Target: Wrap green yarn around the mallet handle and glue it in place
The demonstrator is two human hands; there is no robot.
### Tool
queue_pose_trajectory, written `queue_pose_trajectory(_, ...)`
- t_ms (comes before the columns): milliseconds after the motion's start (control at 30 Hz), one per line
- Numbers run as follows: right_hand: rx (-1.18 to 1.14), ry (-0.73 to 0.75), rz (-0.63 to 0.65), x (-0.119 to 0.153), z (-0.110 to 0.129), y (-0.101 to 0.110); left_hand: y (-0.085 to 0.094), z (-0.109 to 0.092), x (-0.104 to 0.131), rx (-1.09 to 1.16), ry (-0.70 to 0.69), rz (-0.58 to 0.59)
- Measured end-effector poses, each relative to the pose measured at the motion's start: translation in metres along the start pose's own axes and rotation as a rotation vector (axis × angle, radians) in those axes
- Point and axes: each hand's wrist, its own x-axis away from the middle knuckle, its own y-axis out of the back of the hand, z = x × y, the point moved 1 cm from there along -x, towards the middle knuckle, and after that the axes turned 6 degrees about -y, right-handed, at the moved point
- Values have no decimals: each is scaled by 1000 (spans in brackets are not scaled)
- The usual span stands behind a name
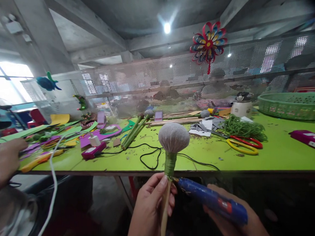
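A stick (165, 212) stands nearly upright in my left hand (154, 202), whose fingers pinch it just under the wrapped part. Green wrapping (170, 163) winds round its upper end, beneath a round grey cloth head (173, 136). My right hand (231, 212) is closed around a blue glue gun (213, 199). The gun's nozzle points left and meets, or nearly meets, the lower edge of the wrapping beside my left fingertips. My right fingers are partly hidden behind the gun.
On the green table (186, 165) lie scissors (243, 146), green string (244, 127), wrapped green stems (134, 133), a purple power strip (93, 150) and a black cord. A green basket (294, 105) stands back right. Another person's hand (9, 161) and a white cable (52, 172) are at left.
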Motion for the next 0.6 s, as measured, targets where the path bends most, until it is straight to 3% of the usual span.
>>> queue_pose_trajectory(233,10,83,8,-7,6,-1,0,0,-1,-1,-4,-9)
queue_pose_trajectory(600,7,-15,-60,5,-2,-3,1,1,0,7,-11,-5)
